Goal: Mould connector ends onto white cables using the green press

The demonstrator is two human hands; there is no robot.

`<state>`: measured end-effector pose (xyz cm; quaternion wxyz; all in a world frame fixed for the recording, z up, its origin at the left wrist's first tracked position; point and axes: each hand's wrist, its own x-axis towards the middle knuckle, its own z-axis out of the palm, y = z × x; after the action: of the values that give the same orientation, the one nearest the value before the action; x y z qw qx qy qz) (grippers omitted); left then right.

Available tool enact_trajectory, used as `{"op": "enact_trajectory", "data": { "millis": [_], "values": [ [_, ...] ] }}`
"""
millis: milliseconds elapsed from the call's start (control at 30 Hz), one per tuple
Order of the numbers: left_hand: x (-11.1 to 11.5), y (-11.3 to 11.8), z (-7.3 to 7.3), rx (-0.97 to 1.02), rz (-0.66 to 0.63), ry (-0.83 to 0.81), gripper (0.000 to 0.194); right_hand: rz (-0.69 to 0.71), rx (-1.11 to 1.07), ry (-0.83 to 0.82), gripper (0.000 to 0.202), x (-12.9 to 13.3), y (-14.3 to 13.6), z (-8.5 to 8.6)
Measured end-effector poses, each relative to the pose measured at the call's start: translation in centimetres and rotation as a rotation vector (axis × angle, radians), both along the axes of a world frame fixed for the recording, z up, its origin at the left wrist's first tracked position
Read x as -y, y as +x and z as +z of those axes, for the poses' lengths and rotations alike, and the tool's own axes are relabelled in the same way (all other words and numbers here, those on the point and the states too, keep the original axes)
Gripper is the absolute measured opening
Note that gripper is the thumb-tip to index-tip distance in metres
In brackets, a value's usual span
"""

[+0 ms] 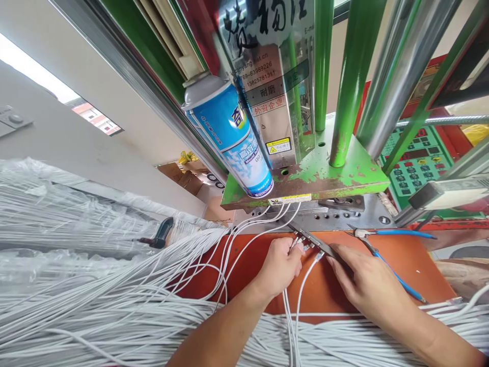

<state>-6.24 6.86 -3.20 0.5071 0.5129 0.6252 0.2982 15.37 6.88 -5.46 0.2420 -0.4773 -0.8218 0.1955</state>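
My right hand (361,278) is closed on the near right end of a dark metal bar (311,239), a fixture with several small metal connectors along its edge. My left hand (280,265) pinches the connector end of a white cable (286,316) at the bar's lower edge. Beside it, another white cable (305,278) runs up to a connector on the bar near my right fingers. The far end of the bar points toward the machine's metal bed (298,221). Several more white cables (229,255) lead in under the green press plate (321,178).
Blue-handled pliers (397,278) lie on the orange work surface (244,265) at right. A blue spray can (233,137) stands on the press plate. Bundled white cables (95,311) cover the front and left. A dark-handled tool (160,234) rests at left; a green control panel (416,163) is behind.
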Motion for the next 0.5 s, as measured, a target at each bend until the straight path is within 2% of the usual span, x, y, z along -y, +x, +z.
{"op": "enact_trajectory", "data": {
  "millis": [133, 267, 433, 500],
  "values": [
    [0.0, 0.3, 0.7, 0.037, 0.02, -0.056, 0.035, 0.04, -0.026, -0.045, 0.028, 0.1, 0.0, 0.3],
    [0.1, 0.7, 1.5, 0.154, 0.027, -0.122, 0.037, 0.077, -0.064, -0.048, 0.028, 0.2, 0.0, 0.7],
    [-0.1, 0.7, 1.3, 0.248, 0.035, -0.109, 0.042, 0.148, -0.094, -0.092, 0.029, 0.0, -0.2, 1.3],
    [-0.4, 0.4, 1.1, 0.268, -0.003, -0.13, 0.043, 0.121, -0.105, -0.112, 0.03, -0.1, -0.2, 1.4]
  ]
}}
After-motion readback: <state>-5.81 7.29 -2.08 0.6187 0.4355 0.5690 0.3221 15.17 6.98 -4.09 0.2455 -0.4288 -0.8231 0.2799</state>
